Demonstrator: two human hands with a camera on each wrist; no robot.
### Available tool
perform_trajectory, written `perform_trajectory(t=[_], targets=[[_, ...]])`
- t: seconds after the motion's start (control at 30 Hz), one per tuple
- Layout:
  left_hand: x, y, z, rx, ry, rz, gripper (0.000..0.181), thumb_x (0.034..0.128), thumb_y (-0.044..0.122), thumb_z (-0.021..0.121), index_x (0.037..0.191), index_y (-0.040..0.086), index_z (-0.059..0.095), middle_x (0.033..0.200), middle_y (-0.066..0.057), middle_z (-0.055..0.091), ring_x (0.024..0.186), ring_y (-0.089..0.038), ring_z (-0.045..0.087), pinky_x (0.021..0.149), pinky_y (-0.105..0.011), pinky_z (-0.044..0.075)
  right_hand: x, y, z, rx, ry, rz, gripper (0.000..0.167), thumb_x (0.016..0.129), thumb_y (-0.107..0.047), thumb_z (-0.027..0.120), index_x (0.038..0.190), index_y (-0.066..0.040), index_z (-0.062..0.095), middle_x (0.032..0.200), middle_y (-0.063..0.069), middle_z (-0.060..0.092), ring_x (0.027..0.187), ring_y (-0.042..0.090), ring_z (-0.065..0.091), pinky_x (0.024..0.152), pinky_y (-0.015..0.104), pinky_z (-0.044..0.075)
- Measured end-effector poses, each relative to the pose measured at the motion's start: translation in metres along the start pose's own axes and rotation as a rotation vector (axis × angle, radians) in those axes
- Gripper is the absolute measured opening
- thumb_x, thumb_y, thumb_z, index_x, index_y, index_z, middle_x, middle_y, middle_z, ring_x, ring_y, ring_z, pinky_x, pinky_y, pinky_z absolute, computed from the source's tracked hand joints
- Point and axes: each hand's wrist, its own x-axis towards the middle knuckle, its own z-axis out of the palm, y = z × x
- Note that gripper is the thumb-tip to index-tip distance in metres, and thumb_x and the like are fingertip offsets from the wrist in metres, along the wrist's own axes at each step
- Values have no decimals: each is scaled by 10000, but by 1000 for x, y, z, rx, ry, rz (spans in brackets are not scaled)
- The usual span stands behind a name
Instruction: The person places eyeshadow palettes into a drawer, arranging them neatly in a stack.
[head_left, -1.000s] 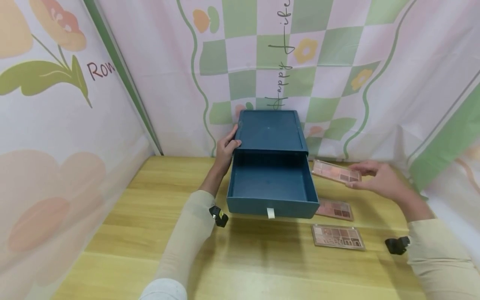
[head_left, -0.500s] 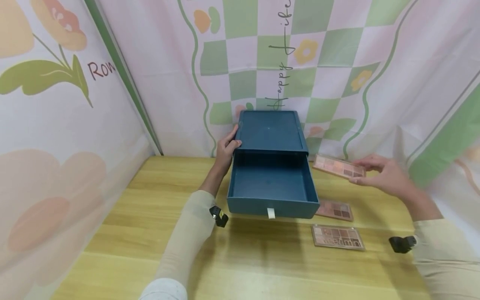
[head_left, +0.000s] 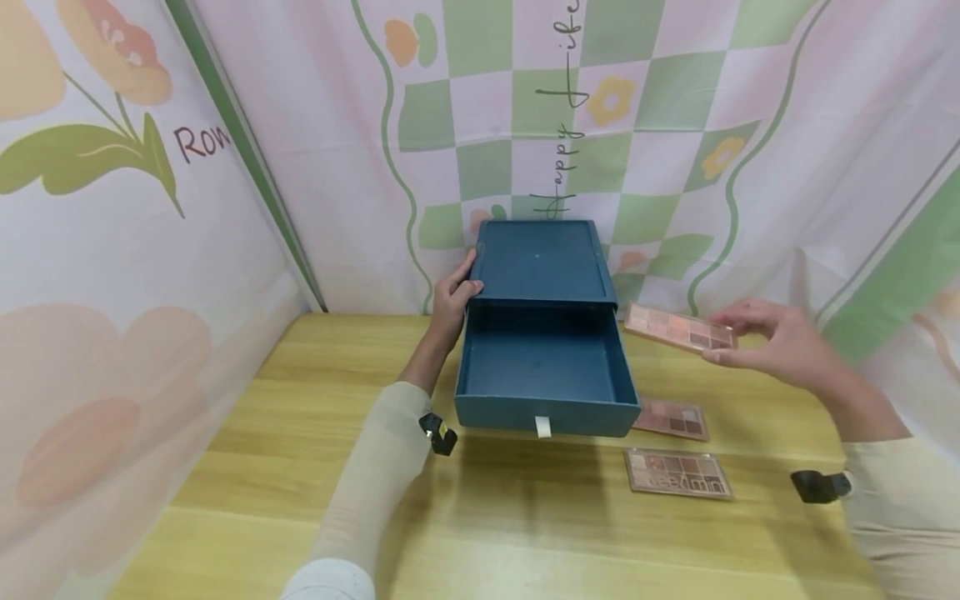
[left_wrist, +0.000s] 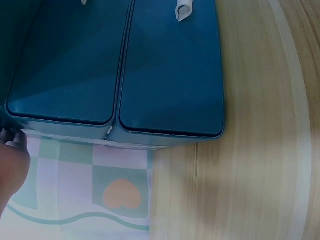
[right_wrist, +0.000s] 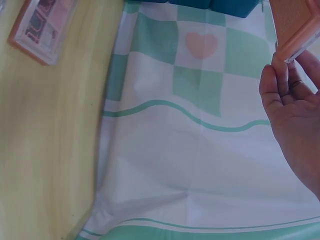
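Note:
A dark blue drawer unit (head_left: 536, 260) stands at the back of the table, its top drawer (head_left: 546, 415) pulled out, with nothing visible inside. My left hand (head_left: 450, 298) holds the unit's upper left edge, thumb on top; the left wrist view catches only part of that hand (left_wrist: 12, 165) beside the closed lower drawer fronts (left_wrist: 172, 75). To the right of the unit, my right hand (head_left: 783, 337) pinches one end of an eyeshadow palette (head_left: 675, 327) between thumb and fingers, raised above the table. Its underside edge shows in the right wrist view.
Two more eyeshadow palettes, one (head_left: 672, 419) partly behind the drawer and one (head_left: 678, 473) nearer, lie on the wooden table (head_left: 525, 533). A patterned curtain (head_left: 322, 167) hangs close behind the unit and along both sides.
My right hand has lifted the palette a little and shifted slightly to the right. The left hand and the drawer unit stay where they were.

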Motion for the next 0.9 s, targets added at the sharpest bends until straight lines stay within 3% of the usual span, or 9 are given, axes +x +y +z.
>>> perform_trajectory(t=[0.2,0.43,0.5,0.63,0.73,0.9], targets=[[0,0,1,-12,-4,-6,654,908,126,459,1554,48,387,1650,-92,371,1208,-164,550,1130,-331,396,-1,-16,-7,4,28,-33,518,705,-58,888,1181,34,706,950,-237,606,865,-65,542,764,69,411],[0,0,1,-18,-7,-5,660,905,138,455,1554,39,383,1643,-93,389,1032,-15,532,1030,-222,401,-3,-34,-11,-19,48,-26,535,662,-35,900,1166,3,725,913,-222,607,860,-81,531,748,57,405],[0,0,1,-22,-7,-6,667,904,142,455,1556,33,375,1640,-96,394,1009,-22,524,1005,-212,396,-4,-41,-12,-38,43,-28,542,660,-55,905,1172,-16,730,927,-243,608,869,-69,519,752,64,390],[0,0,0,-21,-5,-10,669,901,140,458,1557,37,373,1650,-95,374,1163,-82,518,1015,-213,388,-5,-54,-12,-73,31,-49,566,644,-96,922,1179,-59,742,968,-282,605,910,-84,499,800,59,349],[-1,1,1,-25,-4,-13,663,903,128,457,1556,45,377,1655,-97,362,1250,-153,493,1036,-226,386,-4,-63,-9,-82,33,-103,563,626,-93,929,1161,-83,754,986,-280,607,941,-93,495,844,56,321],[0,1,2,-24,9,-14,648,908,111,458,1550,51,391,1641,-80,390,1244,-182,508,1038,-232,394,-1,-74,-3,-79,59,-243,534,597,-39,919,1107,-84,768,962,-257,622,935,-111,522,875,34,313]])
